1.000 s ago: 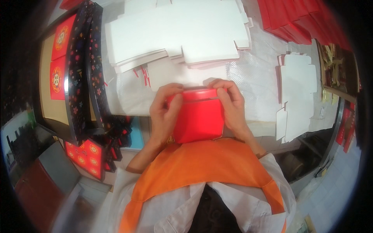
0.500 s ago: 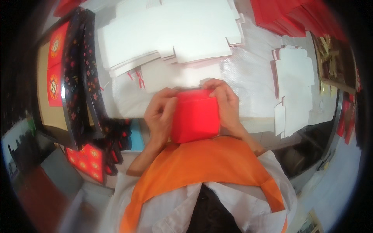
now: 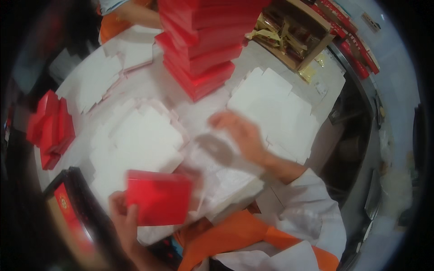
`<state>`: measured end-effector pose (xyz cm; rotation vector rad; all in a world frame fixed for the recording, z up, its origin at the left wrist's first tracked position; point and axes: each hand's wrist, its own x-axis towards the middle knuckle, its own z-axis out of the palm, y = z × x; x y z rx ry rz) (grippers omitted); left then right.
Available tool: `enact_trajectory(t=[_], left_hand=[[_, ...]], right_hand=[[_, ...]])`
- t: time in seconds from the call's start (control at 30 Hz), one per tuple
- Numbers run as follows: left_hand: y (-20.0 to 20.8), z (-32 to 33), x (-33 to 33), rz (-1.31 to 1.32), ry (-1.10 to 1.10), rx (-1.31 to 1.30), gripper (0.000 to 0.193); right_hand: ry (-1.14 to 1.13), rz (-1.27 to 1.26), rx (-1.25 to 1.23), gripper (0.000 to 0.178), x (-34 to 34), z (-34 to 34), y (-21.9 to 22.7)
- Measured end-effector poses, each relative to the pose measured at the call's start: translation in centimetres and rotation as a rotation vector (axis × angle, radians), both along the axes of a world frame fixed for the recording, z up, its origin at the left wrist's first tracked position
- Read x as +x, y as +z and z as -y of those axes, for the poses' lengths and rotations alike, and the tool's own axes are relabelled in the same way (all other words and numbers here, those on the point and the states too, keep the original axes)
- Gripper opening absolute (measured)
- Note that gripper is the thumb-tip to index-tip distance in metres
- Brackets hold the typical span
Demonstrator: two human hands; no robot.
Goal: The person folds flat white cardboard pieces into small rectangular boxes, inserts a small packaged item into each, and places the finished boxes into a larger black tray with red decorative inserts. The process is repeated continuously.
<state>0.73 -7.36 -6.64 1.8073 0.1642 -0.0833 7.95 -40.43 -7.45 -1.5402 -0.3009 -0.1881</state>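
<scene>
Between the left hand's (image 3: 121,217) thumb and fingers: a small red box (image 3: 158,203), gripped at its left edge, thumb on the front face, other fingers hidden behind it. Box sits low-left in view, close to the body, long axis roughly horizontal, tilted slightly down to the right.

Right hand (image 3: 237,133) is empty, fingers loosely spread and motion-blurred, hovering over the white flat sheets (image 3: 226,180) in front of the orange apron (image 3: 235,235). I can't tell if the fingertips touch the paper. The box lies down and to the left of that hand, well apart; the left hand is clearly the nearer one.

Outward from there:
- white die-cut box blanks (image 3: 135,144) fanned over the table's middle, another pile (image 3: 278,113) at right, more (image 3: 104,72) at far left
- tall stack of finished red boxes (image 3: 199,49) top centre, leaning a bit
- loose heap of red boxes (image 3: 49,128) at the left edge
- black tray with a red and gold panel (image 3: 68,207) at lower left
- open cardboard carton (image 3: 294,36) with gold-wrapped items at upper right, red packets (image 3: 357,58) beside it
- another person's arm and orange garment (image 3: 131,13) at top left
</scene>
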Motion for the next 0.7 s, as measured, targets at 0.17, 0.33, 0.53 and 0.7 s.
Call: enact_trajectory(t=[0.17, 0.33, 0.53, 0.7], left_hand=[[-5.7, -0.1, 0.0, -0.14, 0.439, -0.092, 0.042], [-6.4, 0.8, 0.1, -0.14, 0.36, -0.202, 0.037], [-6.3, 0.1, 0.0, -0.294, 0.501, -0.155, 0.051], [-6.4, 0.6, 0.0, -0.143, 0.447, -0.275, 0.034]], right_hand=[[-0.488, 0.058, -0.369, 0.022, 12.1, 14.2, -3.0], [-1.004, -0.079, -0.812, 0.04, 20.6, 29.3, -5.8], [-1.132, -0.069, -1.123, 0.047, 25.5, 34.5, -7.2], [-1.007, -0.086, -1.349, 0.022, 27.8, 34.2, -5.5]])
